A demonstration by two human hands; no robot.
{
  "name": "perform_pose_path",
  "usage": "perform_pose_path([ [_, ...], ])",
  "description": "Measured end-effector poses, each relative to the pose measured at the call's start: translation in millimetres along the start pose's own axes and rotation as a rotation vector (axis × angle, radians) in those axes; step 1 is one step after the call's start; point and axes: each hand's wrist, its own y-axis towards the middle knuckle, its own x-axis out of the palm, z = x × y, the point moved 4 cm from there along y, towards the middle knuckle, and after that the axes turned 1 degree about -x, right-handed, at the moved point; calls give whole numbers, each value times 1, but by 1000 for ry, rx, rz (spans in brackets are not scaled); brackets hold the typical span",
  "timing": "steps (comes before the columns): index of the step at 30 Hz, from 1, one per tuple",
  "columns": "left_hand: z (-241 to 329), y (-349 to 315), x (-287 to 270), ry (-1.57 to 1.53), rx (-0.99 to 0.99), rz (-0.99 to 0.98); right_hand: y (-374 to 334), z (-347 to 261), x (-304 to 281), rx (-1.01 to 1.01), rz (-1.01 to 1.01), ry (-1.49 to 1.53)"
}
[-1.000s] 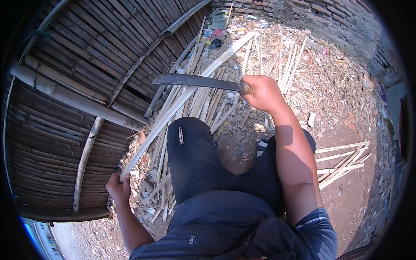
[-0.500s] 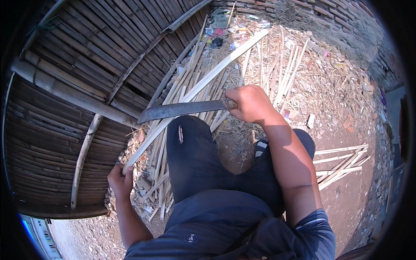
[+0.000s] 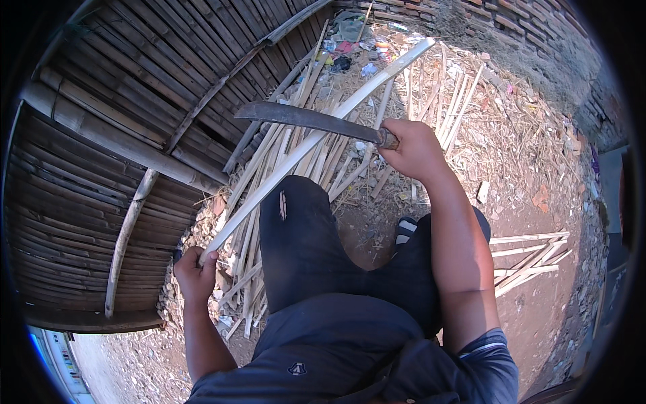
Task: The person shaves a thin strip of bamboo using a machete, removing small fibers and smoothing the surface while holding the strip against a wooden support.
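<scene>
My left hand point(image 3: 195, 275) grips the lower end of a long pale bamboo strip point(image 3: 370, 93). The strip slants up and away to the right, passing just left of my knee. In my right hand point(image 3: 413, 149) is the handle of a machete point(image 3: 296, 116). Its dark, broad blade points left and lies across the strip at about mid-length; I cannot tell whether the two touch.
Split bamboo strips point(image 3: 242, 250) lie in a pile under and beside my left leg. Several more point(image 3: 531, 259) rest on the ground at right. A bamboo slat wall point(image 3: 168, 74) borders the left, a brick wall point(image 3: 518, 27) the far side. Litter point(image 3: 350, 47) lies beyond.
My right hand has moved farther away and slightly right, carrying the machete up along the strip. The strip's far end has shifted a little right; my left hand keeps its grip.
</scene>
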Motion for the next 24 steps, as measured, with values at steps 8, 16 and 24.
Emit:
perform_pose_path([
  [8, 16, -2, 17, -12, -44, -22, 3, -1, 9, -100, -104, 14],
  [16, 13, 0, 24, -61, -74, -16, 1, 28, -15, 210, -7, 62],
  [24, 30, 14, 43, -210, -123, -60, 0, -26, 10, -248, -125, 27],
])
